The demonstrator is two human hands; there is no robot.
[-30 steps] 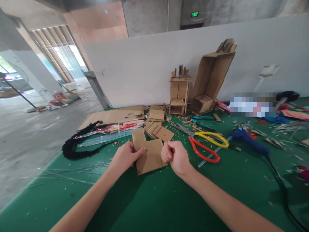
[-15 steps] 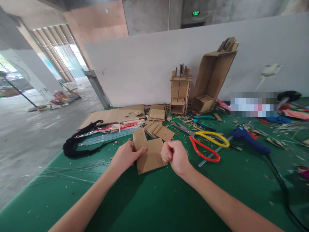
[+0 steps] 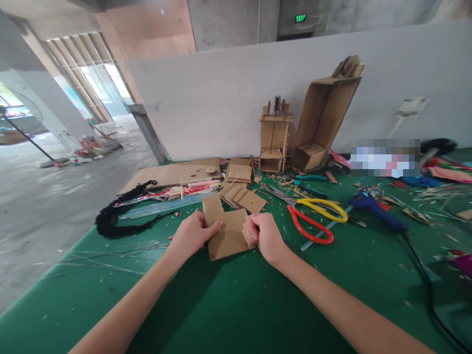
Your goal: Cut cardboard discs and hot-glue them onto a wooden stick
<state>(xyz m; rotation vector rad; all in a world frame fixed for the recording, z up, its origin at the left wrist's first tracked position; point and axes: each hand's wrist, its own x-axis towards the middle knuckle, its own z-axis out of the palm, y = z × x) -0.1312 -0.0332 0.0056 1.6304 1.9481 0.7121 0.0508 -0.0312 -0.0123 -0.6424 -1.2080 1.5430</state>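
Observation:
Two brown pieces of cardboard are between my hands, just above the green table (image 3: pixel 228 300). My left hand (image 3: pixel 192 236) pinches the larger cardboard piece (image 3: pixel 229 238) at its left edge, thumb on top, together with a narrower cardboard strip (image 3: pixel 213 208) standing out behind it. My right hand (image 3: pixel 264 237) is curled closed at the piece's right edge; its fingertips hide how it grips there. Just beyond lie several small cardboard pieces (image 3: pixel 252 202). Scissors (image 3: pixel 319 216) with one red and one yellow handle rest to the right of my right hand.
A blue glue gun (image 3: pixel 379 211) with a black cord lies at right, pliers (image 3: pixel 311 178) behind the scissors. Cardboard structures (image 3: pixel 275 137) stand against the white board. Black yarn (image 3: pixel 108 216), clear sticks (image 3: pixel 165 207), thin wires (image 3: pixel 110 260) and a long cardboard sheet (image 3: pixel 162 175) lie at left.
Both hands keep their hold on the cardboard, which has shifted only slightly. The whole view has moved a little.

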